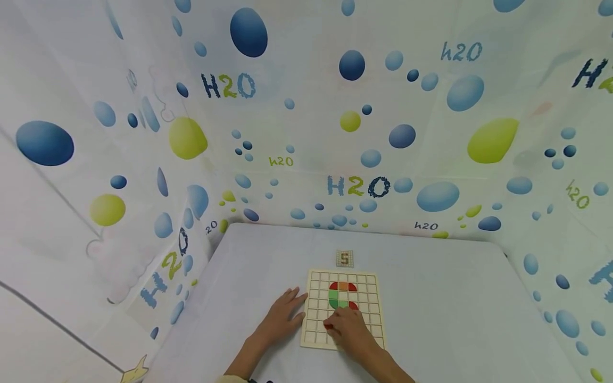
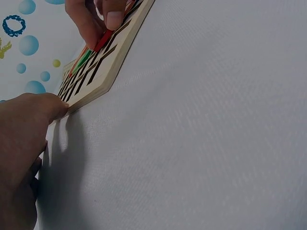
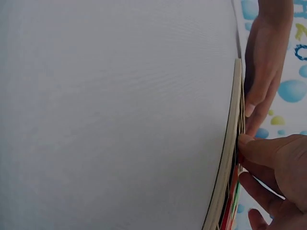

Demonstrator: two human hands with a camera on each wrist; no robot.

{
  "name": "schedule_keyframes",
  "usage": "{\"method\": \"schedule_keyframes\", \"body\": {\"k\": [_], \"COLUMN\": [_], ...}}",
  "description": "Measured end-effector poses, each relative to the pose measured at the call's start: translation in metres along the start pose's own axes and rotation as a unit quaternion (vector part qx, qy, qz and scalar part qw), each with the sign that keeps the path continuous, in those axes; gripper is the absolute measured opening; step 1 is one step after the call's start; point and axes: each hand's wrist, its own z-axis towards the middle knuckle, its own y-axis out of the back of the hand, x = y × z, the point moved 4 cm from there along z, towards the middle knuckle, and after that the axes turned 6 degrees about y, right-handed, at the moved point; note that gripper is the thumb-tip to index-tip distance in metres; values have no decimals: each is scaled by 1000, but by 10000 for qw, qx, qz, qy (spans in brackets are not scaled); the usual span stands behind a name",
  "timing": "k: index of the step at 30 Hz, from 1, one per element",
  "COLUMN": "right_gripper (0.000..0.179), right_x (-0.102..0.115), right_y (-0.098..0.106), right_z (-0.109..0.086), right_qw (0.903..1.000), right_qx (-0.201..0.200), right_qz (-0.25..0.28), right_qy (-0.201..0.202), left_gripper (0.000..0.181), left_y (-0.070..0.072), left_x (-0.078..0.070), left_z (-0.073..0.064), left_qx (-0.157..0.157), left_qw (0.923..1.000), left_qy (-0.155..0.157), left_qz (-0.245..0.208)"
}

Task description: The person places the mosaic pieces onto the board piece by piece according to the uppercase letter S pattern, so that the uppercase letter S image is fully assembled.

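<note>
A: Where is your left hand (image 1: 282,314)?

B: It lies flat on the bench (image 1: 455,319), fingers straight and spread, at the left edge of the board (image 1: 369,303). In the left wrist view one fingertip presses against that edge. It grips nothing.

A: And your right hand (image 1: 349,330)?

B: It sits over the near part of the board, fingers curled down onto the grid. A red piece (image 1: 328,326) shows at the fingertips on the left side of that hand. In the left wrist view your thumb (image 2: 114,14) and a finger pinch that red piece (image 2: 103,40) just at the board's surface. Whether it already lies in a cell, you cannot tell.

A: What is on the board?

B: It is a pale wooden grid of square cells, lying flat on the bench, near the middle. Coloured pieces fill some cells in its far half: red and orange pieces (image 1: 342,286) in a row, green pieces (image 1: 337,300) below and to the left of them, then another red piece just beyond your right hand. Together they curve like the top of a letter.

A: Anything else nearby?

B: A small card (image 1: 344,258) marked with an S lies on the bench just beyond the far edge of the board, apart from it. Behind the bench hangs a curtain (image 1: 306,106) with blue and green bubbles and H2O lettering.
</note>
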Motion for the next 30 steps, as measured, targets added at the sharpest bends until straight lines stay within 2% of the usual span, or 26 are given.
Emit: {"method": "schedule_keyframes", "body": {"k": [6,9,16,24,30], "right_gripper": [20,20,22,22,8], "right_x": [1,1,-1,-4,-7], "right_y": [0,1,3,4,4], "right_z": [-6,-9,-13,-13,-10], "right_qw": [9979,9973,9986,9987,9991], "right_qx": [-420,-491,-338,-308,35], "right_qz": [-425,-477,-412,-415,-191], "right_qy": [248,278,-23,-23,-385], "left_gripper": [53,53,52,53,52], "left_y": [-4,-4,-3,-3,-2], "left_x": [2,3,2,1,1], "left_z": [1,1,2,1,0], "left_qx": [0,-59,-101,-21,-111], "left_qw": [10000,9999,9999,10000,9998], "left_qy": [18,16,30,-84,-127], "left_qz": [55,90,102,48,70]}}
